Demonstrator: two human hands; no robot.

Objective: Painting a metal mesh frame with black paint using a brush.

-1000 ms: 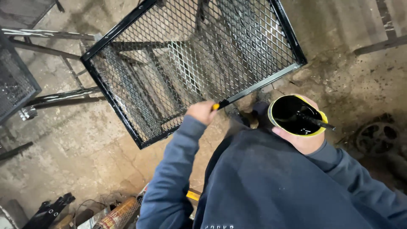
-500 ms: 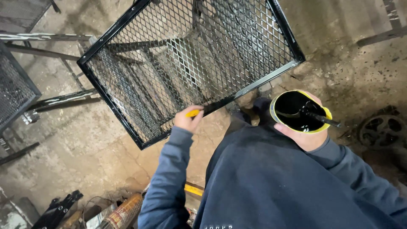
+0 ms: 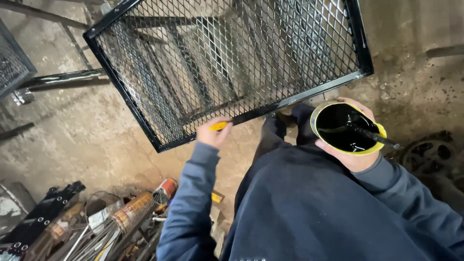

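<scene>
A black metal frame (image 3: 126, 96) filled with expanded mesh stands over the concrete floor in front of me. My left hand (image 3: 213, 133) grips a yellow-handled paintbrush (image 3: 220, 125), its tip resting against the frame's near edge bar. My right hand (image 3: 350, 154) cradles a yellow-rimmed tub of black paint (image 3: 338, 126) from below, close to my chest. A black stick (image 3: 374, 137) rests in the tub and pokes out over its right rim.
Another mesh panel (image 3: 12, 65) and steel bars (image 3: 58, 77) lie at the left. Cans, wire and scrap (image 3: 121, 217) clutter the floor at bottom left. A round metal grate (image 3: 432, 157) sits at the right. My legs stand under the frame's near edge.
My left hand with the brush has slid left along the frame's near edge. The tub in my right hand has stayed close to my chest.
</scene>
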